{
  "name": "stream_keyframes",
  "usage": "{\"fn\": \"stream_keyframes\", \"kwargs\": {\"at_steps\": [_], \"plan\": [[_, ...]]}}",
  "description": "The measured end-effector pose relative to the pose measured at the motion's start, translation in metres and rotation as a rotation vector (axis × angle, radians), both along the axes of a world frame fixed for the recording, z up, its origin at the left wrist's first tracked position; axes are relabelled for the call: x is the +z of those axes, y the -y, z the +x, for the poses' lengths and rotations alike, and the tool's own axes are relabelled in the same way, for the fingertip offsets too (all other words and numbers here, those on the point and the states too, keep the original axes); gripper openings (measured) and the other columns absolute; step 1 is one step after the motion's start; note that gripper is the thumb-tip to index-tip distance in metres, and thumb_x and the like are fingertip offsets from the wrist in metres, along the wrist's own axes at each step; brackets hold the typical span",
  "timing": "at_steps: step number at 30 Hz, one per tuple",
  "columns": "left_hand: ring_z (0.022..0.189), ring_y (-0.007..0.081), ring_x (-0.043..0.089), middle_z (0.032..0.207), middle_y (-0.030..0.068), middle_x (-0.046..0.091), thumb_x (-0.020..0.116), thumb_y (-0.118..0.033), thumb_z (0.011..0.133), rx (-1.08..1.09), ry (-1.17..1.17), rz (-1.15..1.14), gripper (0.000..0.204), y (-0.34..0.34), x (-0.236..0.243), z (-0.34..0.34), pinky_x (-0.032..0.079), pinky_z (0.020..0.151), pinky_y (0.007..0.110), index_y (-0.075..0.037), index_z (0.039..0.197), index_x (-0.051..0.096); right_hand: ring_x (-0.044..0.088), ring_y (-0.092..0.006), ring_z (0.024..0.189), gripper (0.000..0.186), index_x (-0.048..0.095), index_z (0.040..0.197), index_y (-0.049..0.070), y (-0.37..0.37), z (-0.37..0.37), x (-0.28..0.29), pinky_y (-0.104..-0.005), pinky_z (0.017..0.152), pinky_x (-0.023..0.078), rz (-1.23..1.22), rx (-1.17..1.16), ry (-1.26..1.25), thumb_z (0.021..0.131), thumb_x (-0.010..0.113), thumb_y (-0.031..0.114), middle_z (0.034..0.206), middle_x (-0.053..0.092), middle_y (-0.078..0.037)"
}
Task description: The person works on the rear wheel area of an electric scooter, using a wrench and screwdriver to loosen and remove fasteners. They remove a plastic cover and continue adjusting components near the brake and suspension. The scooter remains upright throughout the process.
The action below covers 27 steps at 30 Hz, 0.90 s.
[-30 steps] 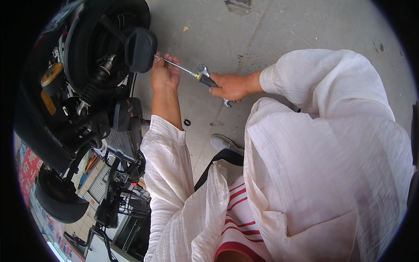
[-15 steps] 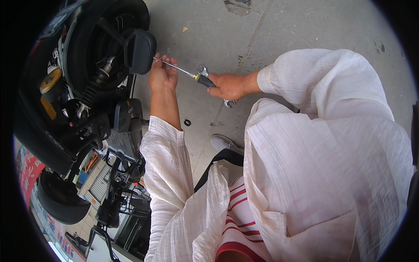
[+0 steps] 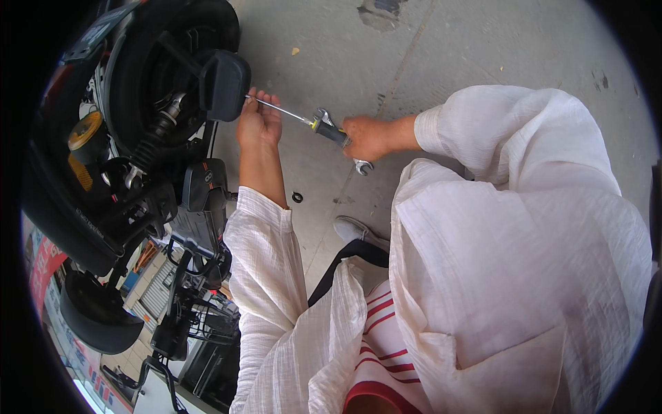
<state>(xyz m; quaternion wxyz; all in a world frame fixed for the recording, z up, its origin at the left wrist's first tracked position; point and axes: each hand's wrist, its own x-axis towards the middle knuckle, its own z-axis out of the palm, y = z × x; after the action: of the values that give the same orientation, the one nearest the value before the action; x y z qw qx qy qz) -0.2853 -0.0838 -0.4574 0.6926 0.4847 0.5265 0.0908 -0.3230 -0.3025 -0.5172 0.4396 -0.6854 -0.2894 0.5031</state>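
My left hand [image 3: 258, 124] is at the edge of a black rounded part [image 3: 227, 86], fingers curled around the front of a screwdriver's metal shaft [image 3: 283, 109]; the exact contact at the tip is hard to see. My right hand [image 3: 365, 138] grips the screwdriver's black-and-yellow handle [image 3: 329, 132] together with a silver wrench [image 3: 362, 167], whose two ends stick out above and below the fingers. The black part sits beside a tyre [image 3: 134, 62] and a shock absorber [image 3: 155, 141] on a dark vehicle along the left.
Grey concrete floor [image 3: 469, 48] spreads behind my hands. A small black ring [image 3: 297, 197] lies below them, near my grey shoe [image 3: 355, 229]. More vehicle parts, a dark fender [image 3: 100, 317] and a red printed banner [image 3: 45, 262] fill the lower left.
The view has shifted slightly, setting everything a little lower. My right hand has moved slightly rightward and its fingers have shifted on the handle, showing more of it. My left hand keeps its pose.
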Motion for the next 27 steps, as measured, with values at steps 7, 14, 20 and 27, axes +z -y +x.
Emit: {"fn": "stream_keyframes", "kwargs": {"at_steps": [7, 14, 20, 27], "plan": [[0.120, 0.0272, 0.054, 0.127, 0.0146, 0.053, 0.037, -0.017, 0.108, -0.004, 0.015, 0.007, 0.033, 0.004, 0.003, -0.006, 0.047, 0.104, 0.044, 0.000, 0.133, 0.050, 0.067, -0.0326, 0.085, 0.039, 0.059, 0.096, -0.005, 0.010, 0.016, 0.021, -0.0445, 0.072, 0.053, -0.082, 0.004, -0.209, 0.084, 0.074, 0.030, 0.093, 0.066, -0.021], [0.121, 0.0339, 0.057, 0.127, 0.0212, 0.059, 0.060, -0.044, 0.099, -0.284, -0.291, 0.014, 0.063, 0.074, 0.018, -0.088, 0.045, 0.106, 0.044, 0.008, 0.132, 0.050, 0.067, -0.0244, 0.076, 0.034, 0.060, 0.101, -0.007, 0.013, 0.023, 0.003, -0.0372, 0.064, 0.059, -0.029, -0.012, -0.556, 0.090, 0.072, 0.024, 0.090, 0.066, -0.015], [0.068, 0.0137, 0.059, 0.078, 0.0059, 0.065, 0.075, -0.040, 0.089, -0.312, -0.237, 0.181, 0.043, 0.091, 0.003, -0.112, 0.049, 0.063, 0.033, 0.003, 0.088, 0.068, 0.068, -0.0220, 0.083, 0.027, 0.061, 0.102, -0.008, 0.004, 0.016, 0.028, -0.0334, 0.069, 0.061, -0.033, -0.006, -0.573, 0.092, 0.070, 0.016, 0.094, 0.066, -0.014], [0.061, 0.0131, 0.058, 0.072, 0.0047, 0.064, 0.078, -0.034, 0.086, -0.417, -0.384, 0.248, 0.038, 0.083, -0.011, -0.099, 0.048, 0.057, 0.031, 0.001, 0.079, 0.067, 0.063, -0.0166, 0.079, 0.027, 0.062, 0.105, 0.000, 0.005, 0.007, 0.010, -0.0328, 0.069, 0.057, -0.120, 0.053, -0.300, 0.091, 0.073, 0.020, 0.089, 0.064, -0.007]]}}
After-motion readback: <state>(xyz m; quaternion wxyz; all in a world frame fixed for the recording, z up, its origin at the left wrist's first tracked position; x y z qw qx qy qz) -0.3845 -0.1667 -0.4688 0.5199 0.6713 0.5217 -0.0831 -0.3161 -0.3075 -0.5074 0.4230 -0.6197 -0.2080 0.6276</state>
